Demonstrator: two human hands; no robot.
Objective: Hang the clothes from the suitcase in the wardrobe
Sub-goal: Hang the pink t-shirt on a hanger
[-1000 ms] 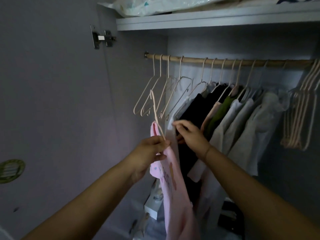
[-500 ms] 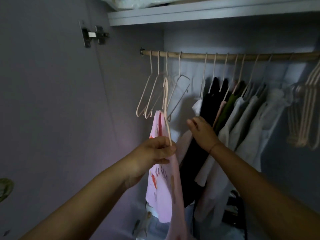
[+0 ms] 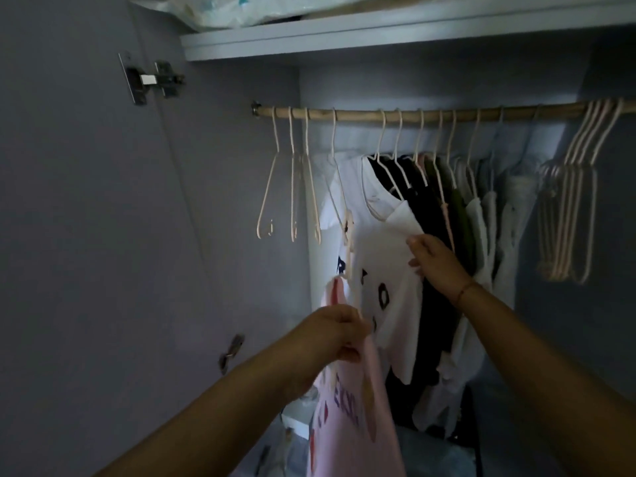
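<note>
My left hand (image 3: pixel 339 335) grips a pink printed shirt (image 3: pixel 354 418) at its neck, together with the pale hanger (image 3: pixel 348 242) threaded through it. The hanger's hook is below the wooden rod (image 3: pixel 361 115), off it, in front of a white T-shirt with dark print (image 3: pixel 382 270) that hangs on the rod. My right hand (image 3: pixel 435 261) holds that white T-shirt by its right sleeve edge, with the row of dark and pale hung clothes (image 3: pixel 457 215) just behind it. The suitcase is out of view.
Three empty hangers (image 3: pixel 292 187) hang at the rod's left end, and a bunch of empty hangers (image 3: pixel 568 218) at its right. A shelf (image 3: pixel 378 29) with a plastic bag runs above. The open wardrobe door (image 3: pixel 86 235) stands on the left.
The pink shirt and its hanger moved right, toward the gap beside the white T-shirt. My right hand shifted right, and the white T-shirt now shows its printed front.
</note>
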